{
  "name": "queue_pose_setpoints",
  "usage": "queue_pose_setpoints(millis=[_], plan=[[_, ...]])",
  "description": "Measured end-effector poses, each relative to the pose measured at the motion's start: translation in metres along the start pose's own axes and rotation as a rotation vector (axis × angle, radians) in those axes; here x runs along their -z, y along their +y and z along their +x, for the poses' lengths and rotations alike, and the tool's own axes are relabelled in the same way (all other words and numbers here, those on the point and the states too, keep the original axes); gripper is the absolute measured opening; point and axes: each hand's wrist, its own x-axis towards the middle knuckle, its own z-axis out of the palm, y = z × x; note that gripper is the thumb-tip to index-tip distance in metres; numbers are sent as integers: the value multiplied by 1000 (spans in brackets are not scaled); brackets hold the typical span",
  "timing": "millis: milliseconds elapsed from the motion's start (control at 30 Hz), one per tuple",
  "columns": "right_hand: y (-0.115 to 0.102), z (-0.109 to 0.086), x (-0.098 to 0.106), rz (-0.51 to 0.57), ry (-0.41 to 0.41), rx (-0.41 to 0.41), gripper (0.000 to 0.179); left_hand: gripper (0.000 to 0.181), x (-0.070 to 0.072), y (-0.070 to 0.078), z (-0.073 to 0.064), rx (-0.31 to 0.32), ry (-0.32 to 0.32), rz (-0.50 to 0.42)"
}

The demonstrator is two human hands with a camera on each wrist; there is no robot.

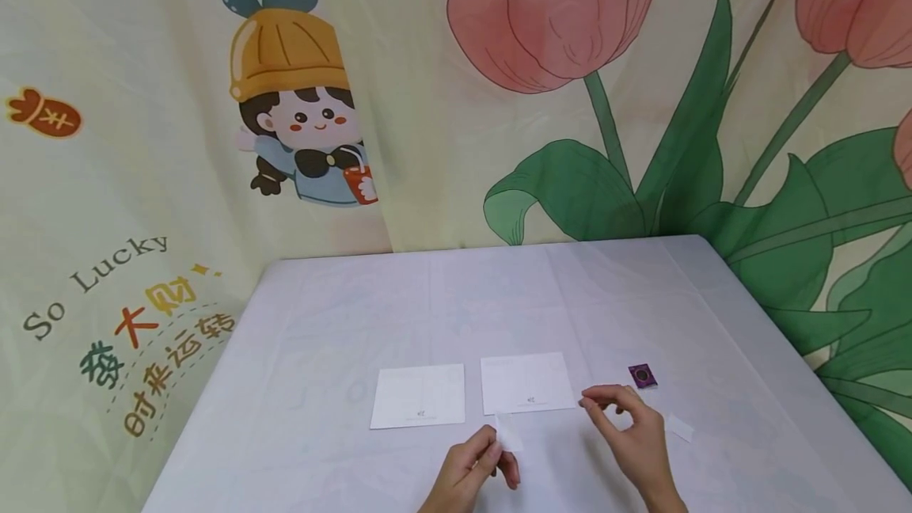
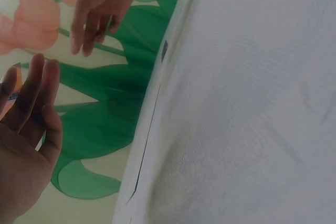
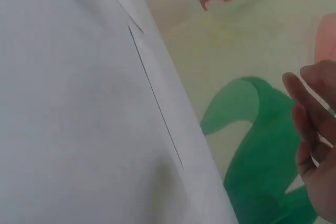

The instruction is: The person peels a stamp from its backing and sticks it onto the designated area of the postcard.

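Note:
My left hand (image 1: 470,465) pinches a small, thin white slip of paper (image 1: 509,434) between thumb and fingers, just in front of the right-hand white card. To its right, my right hand (image 1: 634,434) is raised over the table with thumb and forefinger tips brought close together. A tiny dark spot shows at those tips; whether it is a held thing cannot be made out. Two white cards, a left card (image 1: 418,396) and a right card (image 1: 527,383), lie side by side beyond the hands. Both wrist views show hands, the left (image 2: 29,140) and the right (image 3: 317,135), but no slip.
A small purple square with a dark round mark (image 1: 643,375) lies beyond my right hand. Another small white slip (image 1: 679,427) rests beside that wrist. The table (image 1: 321,323) wears a white cloth, and a printed curtain (image 1: 427,141) hangs behind its far edge.

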Motion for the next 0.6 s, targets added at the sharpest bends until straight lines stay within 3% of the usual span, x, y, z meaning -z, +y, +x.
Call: queue_pose_setpoints(millis=[100, 233, 433, 600], plan=[[-38, 1, -8, 79, -120, 14, 19, 22, -1, -1, 0, -1, -1, 2], [-67, 1, -15, 183, -240, 134, 24, 22, -1, 2, 1, -35, 10, 10], [-68, -3, -30, 309, -292, 277, 33, 23, -2, 3, 2, -96, 11, 10], [-83, -2, -28, 357, -302, 293, 31, 23, -2, 0, 1, -119, 5, 6]])
